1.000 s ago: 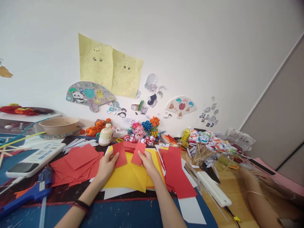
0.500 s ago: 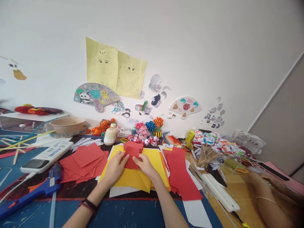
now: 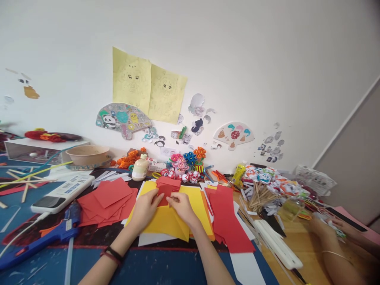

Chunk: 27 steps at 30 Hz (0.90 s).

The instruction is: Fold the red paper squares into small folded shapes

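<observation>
Fingers of our L hand [image 3: 145,209] & R hand [image 3: 181,206] both closed, pinching the small red paper [image 3: 164,193] at its L & R sides, above the yellow paper [image 3: 166,223]. Can't tell if it's folded.

Handling, our est.: v. light, thin but fairly crisp, low slip risk. Creases/tears easily, so we'd take it by opposite edges w/ thumb + index, min. pressure, middle left alone.

Nearby on our counter [image 3: 160,267]: blue glue gun [image 3: 56,237] at L, red paper pile [image 3: 111,202] just R of it, longer red sheets [image 3: 227,225] at R. Red slips [image 3: 168,183] just behind the held pc.

Containers, further back: clear tub [image 3: 291,209] at R, contents unclear. Cream bottle [image 3: 140,169] upright, cap on, pale all over; fill lvl n/a. Yellow bottle [image 3: 238,174] leans a bit, fill lvl also n/a. Striped pot [image 3: 198,168] has orange flowers [image 3: 200,152] in it. Beige bowl [image 3: 88,157] at back L; angle's too low for us to see inside.
</observation>
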Available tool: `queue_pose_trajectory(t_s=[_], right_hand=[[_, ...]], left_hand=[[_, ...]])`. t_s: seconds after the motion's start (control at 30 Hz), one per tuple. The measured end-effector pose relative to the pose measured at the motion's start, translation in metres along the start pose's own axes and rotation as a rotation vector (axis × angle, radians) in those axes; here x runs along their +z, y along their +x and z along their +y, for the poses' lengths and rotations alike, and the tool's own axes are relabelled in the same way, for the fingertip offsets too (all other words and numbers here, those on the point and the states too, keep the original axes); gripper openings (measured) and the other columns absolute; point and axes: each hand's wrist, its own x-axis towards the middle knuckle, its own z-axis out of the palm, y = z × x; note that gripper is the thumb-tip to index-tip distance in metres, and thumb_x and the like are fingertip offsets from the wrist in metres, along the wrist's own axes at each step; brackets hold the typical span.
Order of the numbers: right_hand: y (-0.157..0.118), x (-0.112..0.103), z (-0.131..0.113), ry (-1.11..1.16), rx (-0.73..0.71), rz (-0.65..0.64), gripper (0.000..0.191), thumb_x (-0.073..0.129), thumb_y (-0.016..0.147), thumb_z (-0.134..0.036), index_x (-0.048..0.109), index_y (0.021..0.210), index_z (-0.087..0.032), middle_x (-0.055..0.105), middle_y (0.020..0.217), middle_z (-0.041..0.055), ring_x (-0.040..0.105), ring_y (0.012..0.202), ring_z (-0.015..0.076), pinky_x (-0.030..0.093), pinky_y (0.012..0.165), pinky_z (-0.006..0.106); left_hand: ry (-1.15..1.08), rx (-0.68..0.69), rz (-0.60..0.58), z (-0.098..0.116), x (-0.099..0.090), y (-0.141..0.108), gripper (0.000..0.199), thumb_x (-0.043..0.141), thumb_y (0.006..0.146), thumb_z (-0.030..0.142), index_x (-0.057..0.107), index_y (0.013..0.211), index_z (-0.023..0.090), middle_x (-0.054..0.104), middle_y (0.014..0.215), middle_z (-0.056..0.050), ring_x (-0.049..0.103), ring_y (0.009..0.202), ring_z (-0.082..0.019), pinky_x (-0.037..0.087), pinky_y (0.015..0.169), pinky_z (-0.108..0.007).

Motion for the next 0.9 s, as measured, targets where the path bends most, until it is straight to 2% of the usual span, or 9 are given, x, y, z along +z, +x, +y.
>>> queue_pose_trajectory(t_s=[0.17, 0.33, 0.43, 0.67, 0.8, 0.9], right_hand=[[-0.001, 0.003, 0.004, -0.099, 0.02, -0.04, 0.031, 0.06, 0.081, -0.033, 0.055, 0.054, -0.016, 0.052, 0.049, -0.0028, 0.045, 0.049, 0.0116, 0.03, 0.05, 0.022], [-0.001, 0.001, 0.007, -0.181, 0.035, -0.066, 0.025, 0.056, 0.083, -0.027, 0.058, 0.061, -0.016, 0.06, 0.057, -0.0006, 0.053, 0.054, 0.0132, 0.035, 0.054, 0.022], [-0.002, 0.002, 0.007, -0.238, 0.003, -0.07, 0.023, 0.054, 0.085, -0.027, 0.06, 0.066, -0.017, 0.063, 0.061, 0.0003, 0.055, 0.056, 0.0142, 0.035, 0.054, 0.022], [-0.003, 0.003, 0.01, -0.283, -0.028, -0.091, 0.028, 0.054, 0.086, -0.031, 0.061, 0.063, -0.018, 0.063, 0.059, 0.0003, 0.052, 0.053, 0.0136, 0.034, 0.054, 0.023], [0.0, 0.004, 0.013, -0.096, 0.038, -0.037, 0.025, 0.06, 0.081, -0.039, 0.065, 0.069, -0.017, 0.06, 0.059, -0.0003, 0.049, 0.052, 0.0126, 0.034, 0.052, 0.023], [0.003, 0.004, 0.013, 0.202, 0.191, 0.024, 0.032, 0.066, 0.074, -0.046, 0.064, 0.087, -0.016, 0.058, 0.062, -0.0015, 0.044, 0.045, 0.0094, 0.032, 0.044, 0.021]], left_hand=[[0.056, 0.006, -0.016, -0.001, 0.0, 0.0, 0.033, 0.038, 0.089, 0.042, 0.043, 0.065, 0.02, 0.053, 0.06, 0.001, 0.046, 0.056, -0.014, 0.023, 0.053, -0.024], [0.118, 0.065, -0.033, 0.004, -0.006, -0.002, 0.033, 0.039, 0.089, 0.04, 0.042, 0.063, 0.02, 0.053, 0.06, 0.002, 0.046, 0.056, -0.013, 0.021, 0.053, -0.024], [0.157, 0.054, -0.037, 0.004, -0.008, -0.002, 0.034, 0.04, 0.088, 0.041, 0.042, 0.061, 0.02, 0.054, 0.059, 0.001, 0.045, 0.054, -0.013, 0.019, 0.052, -0.024], [0.188, 0.041, -0.02, 0.0, -0.012, 0.0, 0.038, 0.045, 0.086, 0.045, 0.041, 0.058, 0.019, 0.051, 0.052, 0.002, 0.042, 0.049, -0.012, 0.017, 0.051, -0.024], [0.121, 0.086, 0.002, -0.001, -0.013, 0.002, 0.04, 0.046, 0.085, 0.046, 0.043, 0.056, 0.019, 0.05, 0.05, 0.003, 0.042, 0.048, -0.011, 0.021, 0.05, -0.023], [-0.064, -0.008, 0.091, -0.002, -0.014, 0.004, 0.042, 0.048, 0.083, 0.051, 0.046, 0.056, 0.019, 0.052, 0.048, 0.003, 0.046, 0.046, -0.011, 0.028, 0.05, -0.022]])
